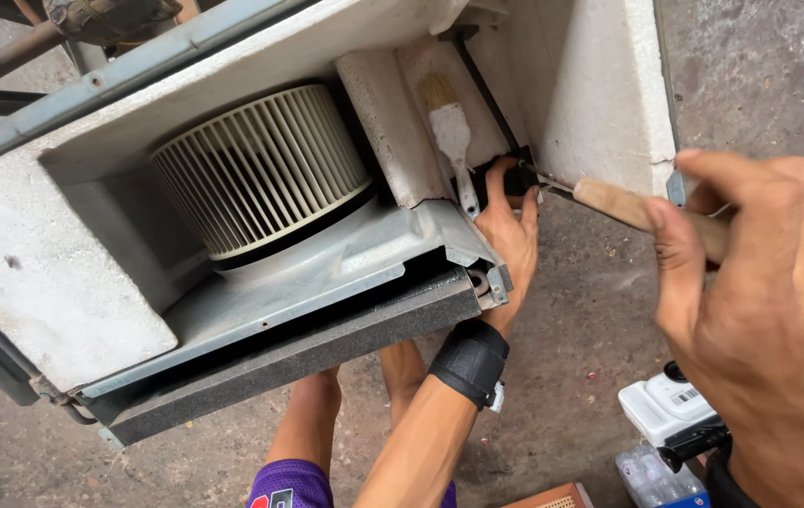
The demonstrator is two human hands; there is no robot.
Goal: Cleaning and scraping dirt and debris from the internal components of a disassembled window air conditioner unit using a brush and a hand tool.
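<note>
White foam housing (599, 85), dusty and chipped, tilted on the concrete floor (590, 376); it carries everything listed below.

Item: blower wheel (261, 165), cream plastic, finned, seated in the middle of the housing above a grey sheet-metal tray (327, 273). In place, not removed.

Item: dark foam strip (299, 353) along the housing's lower edge, in place.

Item: paintbrush (449, 132), pale bristles and white handle, lying loose in the recess toward the housing's upper right corner. No hand on it.

Item: small black part (515, 179) at the housing's right edge, below the brush. My left hand (505, 235), black wrist strap (470, 362) on the forearm, has its grip closed on this part, holding it steady.

Item: screwdriver (628, 209), wooden handle, thin metal shaft. My right hand (759, 329) grips the handle, fingers clenched round it; the tip sits at the black part, just beside my left fingertips. I cannot tell whether it is seated in a screw.

Progress, as I judge it: the casing lies open, with wheel and tray exposed; the black part is still attached, and the tool is only now set against it.

Floor, lower right corner: white and black device (670, 409), clear plastic box (656, 475), well apart from the housing.
</note>
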